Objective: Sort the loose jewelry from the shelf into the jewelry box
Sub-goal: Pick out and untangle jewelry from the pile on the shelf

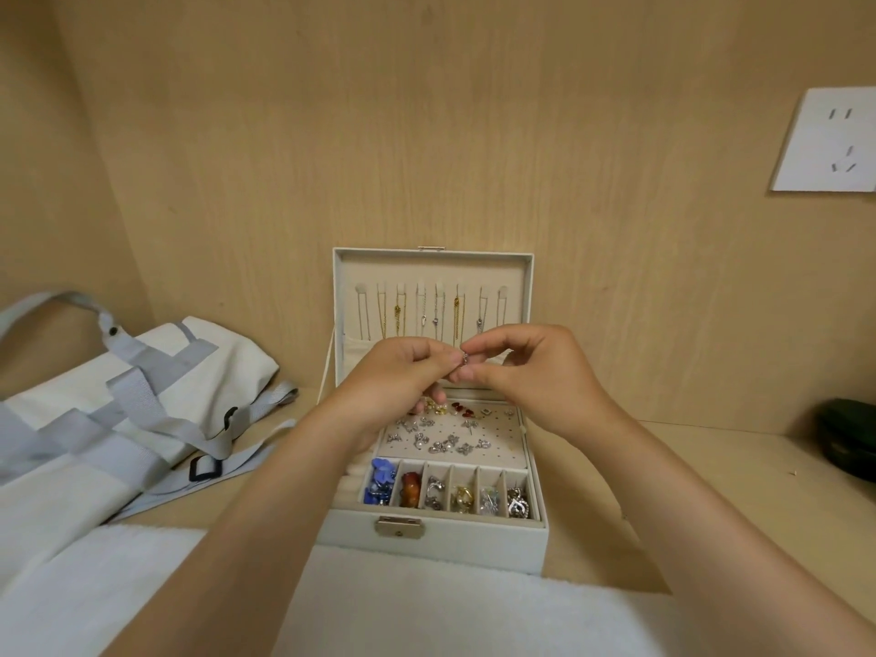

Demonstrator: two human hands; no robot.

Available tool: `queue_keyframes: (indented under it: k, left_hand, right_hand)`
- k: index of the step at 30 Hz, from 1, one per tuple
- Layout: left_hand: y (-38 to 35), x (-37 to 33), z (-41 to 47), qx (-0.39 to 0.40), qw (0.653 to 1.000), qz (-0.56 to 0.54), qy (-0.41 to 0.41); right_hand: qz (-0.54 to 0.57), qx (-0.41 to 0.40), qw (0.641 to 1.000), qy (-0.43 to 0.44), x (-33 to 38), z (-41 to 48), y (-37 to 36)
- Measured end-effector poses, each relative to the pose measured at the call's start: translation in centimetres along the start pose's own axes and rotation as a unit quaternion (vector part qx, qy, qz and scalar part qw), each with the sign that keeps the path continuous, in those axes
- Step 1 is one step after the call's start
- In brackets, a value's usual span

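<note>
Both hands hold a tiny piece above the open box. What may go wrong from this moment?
1. The small silver piece, pinched between the left hand and the right hand, may slip, drop among the studs in the jewelry box and get lost.
2. The hands seem close to the necklaces hanging in the lid, so they might snag a chain.

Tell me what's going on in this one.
A person pinches a small silver piece between the fingertips of the left hand and the right hand, just above the open jewelry box on a wooden shelf. Necklaces hang inside the upright lid, earrings sit on the perforated panel, and the front compartments already hold pieces. A canvas bag lies to the left.
</note>
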State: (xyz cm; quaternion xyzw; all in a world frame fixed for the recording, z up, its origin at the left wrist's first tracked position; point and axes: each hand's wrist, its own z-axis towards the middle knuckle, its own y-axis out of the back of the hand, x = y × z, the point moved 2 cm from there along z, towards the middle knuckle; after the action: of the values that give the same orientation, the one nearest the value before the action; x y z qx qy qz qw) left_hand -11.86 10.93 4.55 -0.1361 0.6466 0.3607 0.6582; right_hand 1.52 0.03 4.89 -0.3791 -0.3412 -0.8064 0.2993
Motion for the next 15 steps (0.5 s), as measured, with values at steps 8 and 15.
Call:
queue_keyframes:
  k: [8,15]
  left_hand:
    - [0.04,-0.06,-0.27,0.051,0.998,0.026,-0.002]
    - [0.79,-0.65,-0.39,0.023,0.999,0.011,-0.047]
  right_hand:
    - [-0.018,0.025,1.0,0.004,0.34,-0.03,0.32]
    - [0.078,-0.01,0.995,-0.061,0.4,-0.12,-0.04]
